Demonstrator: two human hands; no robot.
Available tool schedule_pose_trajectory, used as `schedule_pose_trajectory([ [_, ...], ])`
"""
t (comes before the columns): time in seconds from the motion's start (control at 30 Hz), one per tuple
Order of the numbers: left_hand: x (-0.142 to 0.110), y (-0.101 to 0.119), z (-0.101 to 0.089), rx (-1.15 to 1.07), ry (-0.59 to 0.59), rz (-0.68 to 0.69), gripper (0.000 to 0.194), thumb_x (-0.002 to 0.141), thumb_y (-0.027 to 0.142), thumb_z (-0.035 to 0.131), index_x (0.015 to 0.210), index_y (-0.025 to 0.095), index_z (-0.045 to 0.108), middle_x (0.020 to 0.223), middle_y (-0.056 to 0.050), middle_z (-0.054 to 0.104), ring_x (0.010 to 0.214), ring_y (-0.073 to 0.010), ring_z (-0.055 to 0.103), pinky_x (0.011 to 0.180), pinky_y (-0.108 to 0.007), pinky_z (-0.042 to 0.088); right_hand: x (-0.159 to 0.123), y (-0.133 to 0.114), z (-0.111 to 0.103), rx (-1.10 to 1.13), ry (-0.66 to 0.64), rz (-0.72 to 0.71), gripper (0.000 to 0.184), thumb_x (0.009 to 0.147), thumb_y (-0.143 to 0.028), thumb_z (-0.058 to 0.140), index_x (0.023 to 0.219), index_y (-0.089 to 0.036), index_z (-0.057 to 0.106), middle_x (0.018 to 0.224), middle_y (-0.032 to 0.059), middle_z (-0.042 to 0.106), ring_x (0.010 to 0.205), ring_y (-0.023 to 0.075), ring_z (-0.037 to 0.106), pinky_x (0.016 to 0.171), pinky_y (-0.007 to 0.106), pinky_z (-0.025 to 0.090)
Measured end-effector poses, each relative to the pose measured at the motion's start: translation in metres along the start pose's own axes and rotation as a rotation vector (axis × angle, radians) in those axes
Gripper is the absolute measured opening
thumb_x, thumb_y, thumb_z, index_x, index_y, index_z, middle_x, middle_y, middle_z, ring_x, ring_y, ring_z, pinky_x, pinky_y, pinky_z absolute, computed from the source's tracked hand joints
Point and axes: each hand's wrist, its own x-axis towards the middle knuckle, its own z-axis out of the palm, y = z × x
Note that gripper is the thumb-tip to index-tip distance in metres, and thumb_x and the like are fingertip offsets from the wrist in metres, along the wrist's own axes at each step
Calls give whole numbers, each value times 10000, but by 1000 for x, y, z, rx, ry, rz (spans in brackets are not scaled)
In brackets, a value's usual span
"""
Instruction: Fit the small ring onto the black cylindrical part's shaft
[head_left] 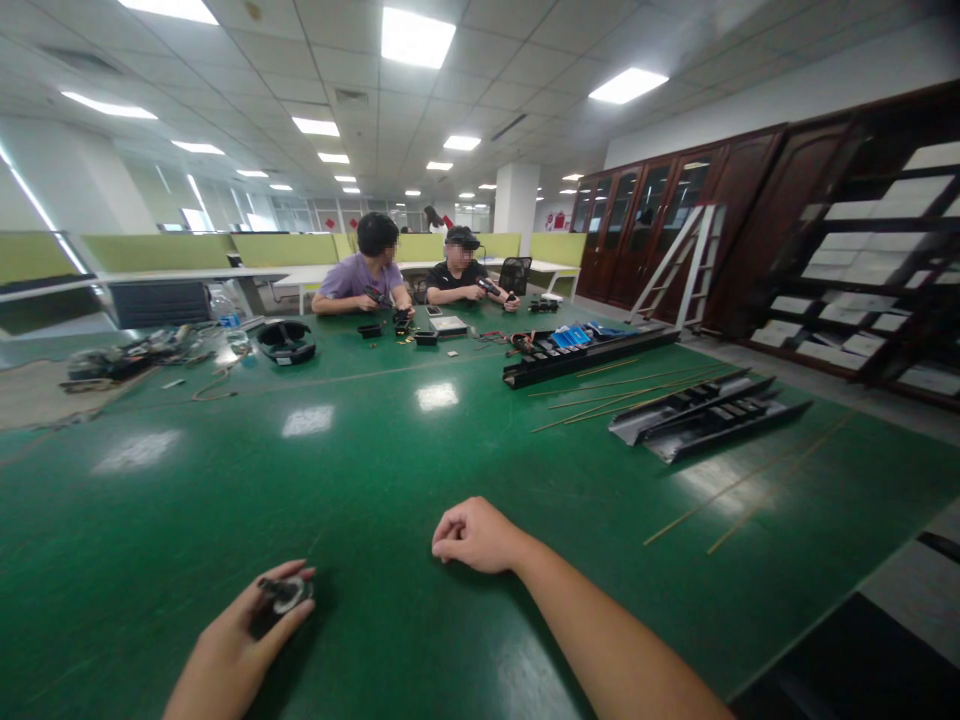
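Note:
A small dark round part with a pale ring and a knob on top (285, 592) sits between the thumb and fingers of my left hand (244, 630), at the lower left over the green tabletop (360, 480). Its exact kind is hard to make out. My right hand (476, 537) is closed, with its fingers curled in, low over the table right of the middle. Whatever those fingers may hold is hidden. A stretch of table separates the two hands.
Black metal channels (709, 412) and thin rods (600, 405) lie at the right. A black headset (286, 343) and cables (127, 355) lie at the far left. Two people (364, 270) sit across the table, handling dark tools. A stepladder (690, 265) stands behind.

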Motion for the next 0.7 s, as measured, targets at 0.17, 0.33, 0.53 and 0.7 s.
schedule_pose_trajectory([
  [0.17,29,52,61,-171,-195,110,363,797,418,679,1111,235,679,1132,-40,711,1061,-240,662,997,-392,506,-3,-4,0,20,18,5,291,732,-321,742,964,-146,728,794,47,735,576,103,559,526,198,389],
  [0.33,51,66,89,-193,-177,252,364,813,346,670,1158,229,677,1122,-68,695,1056,-246,637,978,-418,499,-4,-11,2,-10,130,-98,424,743,-257,723,1156,-196,648,830,5,730,483,65,404,489,195,334],
  [0.53,43,56,84,-144,-226,423,379,883,348,625,1260,316,612,1098,-56,653,1030,-222,593,914,-380,496,-4,-17,6,-45,138,-171,606,705,-237,739,1281,-232,551,969,13,708,491,64,478,506,199,392],
  [0.7,38,51,84,-103,-199,426,483,847,322,682,1310,324,546,1060,-25,668,979,-200,620,900,-349,502,-6,-19,8,-94,126,-186,556,691,-289,762,1221,-234,602,869,-6,695,490,74,481,514,205,394],
])
